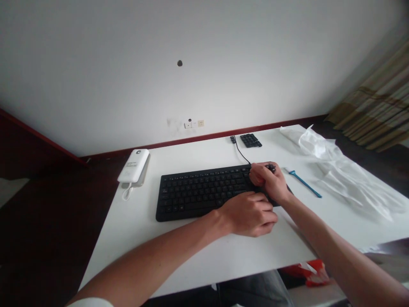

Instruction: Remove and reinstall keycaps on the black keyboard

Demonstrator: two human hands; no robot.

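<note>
A black keyboard [198, 194] lies flat on the white table, its right end largely covered by my hands. My left hand [251, 214] is closed at the keyboard's front right edge, knuckles up; its fingertips and anything in them are hidden. Just beyond it, my right hand [267, 180] is curled into a fist over the right end. Small black pieces [271, 167] like keycaps show at the top of that fist. Behind the keyboard sits a block of black keys [251, 140]. A blue brush-like tool [305, 183] lies right of my right hand.
A black cable [241, 152] runs from a small plug [233, 140] to the keyboard. At the left of the table [134, 238], a white power bank [134, 165] with a short cable rests on a flat device. Crumpled white plastic wrapping [338, 162] covers much of the right side.
</note>
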